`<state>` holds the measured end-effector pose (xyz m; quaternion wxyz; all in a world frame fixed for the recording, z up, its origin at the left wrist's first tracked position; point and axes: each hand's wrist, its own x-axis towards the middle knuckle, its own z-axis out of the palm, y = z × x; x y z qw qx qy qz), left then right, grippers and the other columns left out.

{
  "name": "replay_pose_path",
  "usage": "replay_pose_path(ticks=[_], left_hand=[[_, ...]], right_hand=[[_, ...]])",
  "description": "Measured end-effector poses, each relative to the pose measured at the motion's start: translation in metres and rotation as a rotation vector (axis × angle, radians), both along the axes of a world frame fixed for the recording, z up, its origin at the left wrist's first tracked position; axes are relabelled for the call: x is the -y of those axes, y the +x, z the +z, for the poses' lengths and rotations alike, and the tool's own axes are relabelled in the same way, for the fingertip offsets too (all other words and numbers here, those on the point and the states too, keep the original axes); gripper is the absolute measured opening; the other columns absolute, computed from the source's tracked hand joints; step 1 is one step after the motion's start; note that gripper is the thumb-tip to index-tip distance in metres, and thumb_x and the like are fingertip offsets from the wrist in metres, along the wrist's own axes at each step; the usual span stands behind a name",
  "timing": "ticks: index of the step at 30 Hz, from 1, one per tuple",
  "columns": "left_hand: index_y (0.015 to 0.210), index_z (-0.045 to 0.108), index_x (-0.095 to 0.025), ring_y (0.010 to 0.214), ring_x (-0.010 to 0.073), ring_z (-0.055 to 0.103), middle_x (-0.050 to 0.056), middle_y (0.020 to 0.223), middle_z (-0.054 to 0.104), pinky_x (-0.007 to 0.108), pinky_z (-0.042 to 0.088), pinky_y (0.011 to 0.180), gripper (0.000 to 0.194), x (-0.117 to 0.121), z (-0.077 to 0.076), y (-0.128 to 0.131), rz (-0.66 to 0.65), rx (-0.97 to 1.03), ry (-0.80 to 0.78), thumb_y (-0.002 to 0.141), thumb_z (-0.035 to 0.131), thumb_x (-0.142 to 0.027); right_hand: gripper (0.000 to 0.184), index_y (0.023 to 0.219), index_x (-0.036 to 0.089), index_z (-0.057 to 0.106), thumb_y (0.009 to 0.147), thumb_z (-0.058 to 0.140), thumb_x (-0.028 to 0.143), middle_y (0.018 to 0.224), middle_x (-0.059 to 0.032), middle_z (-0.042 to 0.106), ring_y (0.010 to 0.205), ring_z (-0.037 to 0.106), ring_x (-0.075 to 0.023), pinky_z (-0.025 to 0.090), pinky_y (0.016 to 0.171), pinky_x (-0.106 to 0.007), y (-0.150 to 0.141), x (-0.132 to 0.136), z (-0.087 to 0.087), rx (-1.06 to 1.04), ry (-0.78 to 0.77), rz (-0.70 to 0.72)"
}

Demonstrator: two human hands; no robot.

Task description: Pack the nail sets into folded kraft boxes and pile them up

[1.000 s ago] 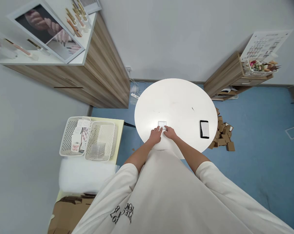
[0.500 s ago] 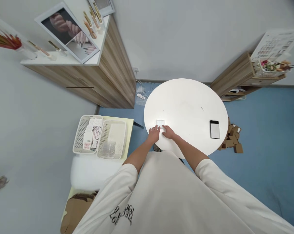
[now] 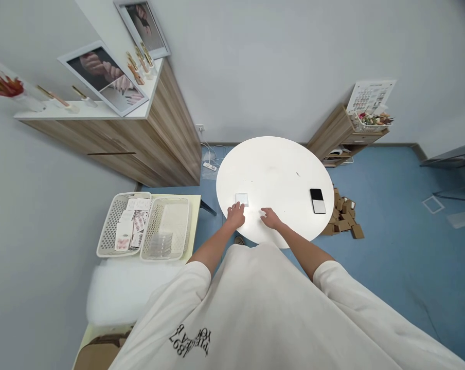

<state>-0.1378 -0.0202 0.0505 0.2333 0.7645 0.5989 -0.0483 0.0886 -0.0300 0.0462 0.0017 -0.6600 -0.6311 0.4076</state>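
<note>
A small, flat, whitish square case (image 3: 242, 198) lies near the left edge of the round white table (image 3: 279, 159). My left hand (image 3: 236, 216) rests at its near edge, fingers stretched out and touching it, not wrapped around it. To the right, apart from the case, my right hand (image 3: 271, 218) is just above the tabletop with thumb and fingers drawn together. A tiny pale spot shows at its fingertips, too small to name. A black-and-white phone-like device (image 3: 318, 201) lies at the table's right side.
On a side table at left stand a white basket of printed cards (image 3: 117, 221) and a basket with clear plastic cases (image 3: 166, 234). White wrapping roll (image 3: 119, 295) lies nearer. Small brown boxes (image 3: 344, 216) are heaped on the floor at right. A wooden cabinet (image 3: 174, 128) stands behind.
My right hand has moved off the case to the right, its fingers now closed together. The left hand stays at the case. The whole view has shifted slightly.
</note>
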Motion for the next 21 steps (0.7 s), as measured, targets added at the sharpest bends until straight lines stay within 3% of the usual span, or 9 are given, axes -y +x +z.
replay_pose_path(ticks=[7, 16, 21], left_hand=[[0.150, 0.036, -0.019, 0.145, 0.0329, 0.031, 0.017, 0.160, 0.031, 0.050, 0.027, 0.114, 0.061, 0.059, 0.011, 0.022, 0.051, -0.017, 0.044, 0.089, 0.044, -0.016], [0.151, 0.035, -0.021, 0.147, 0.0329, 0.030, 0.015, 0.162, 0.029, 0.049, 0.028, 0.115, 0.057, 0.176, 0.020, 0.077, 0.115, 0.021, 0.041, 0.094, 0.042, -0.022], [0.153, 0.033, -0.022, 0.149, 0.0337, 0.028, 0.015, 0.164, 0.026, 0.051, 0.027, 0.115, 0.059, 0.234, 0.027, 0.082, 0.161, 0.013, -0.003, 0.095, 0.040, -0.024]], right_hand=[[0.047, 0.144, 0.018, 0.053, 0.097, 0.047, 0.024, 0.153, -0.0132, 0.043, 0.129, 0.056, -0.0241, 0.045, 0.110, -0.035, 0.031, 0.040, 0.018, -0.024, 0.114, 0.043], [0.046, 0.142, 0.019, 0.055, 0.098, 0.043, 0.026, 0.150, -0.0124, 0.046, 0.134, 0.051, -0.0244, 0.042, 0.113, -0.036, 0.073, 0.131, 0.018, -0.073, 0.209, 0.095], [0.046, 0.142, 0.021, 0.055, 0.099, 0.042, 0.028, 0.150, -0.0118, 0.046, 0.136, 0.050, -0.0256, 0.043, 0.111, -0.037, 0.075, 0.176, 0.017, -0.081, 0.188, 0.147]])
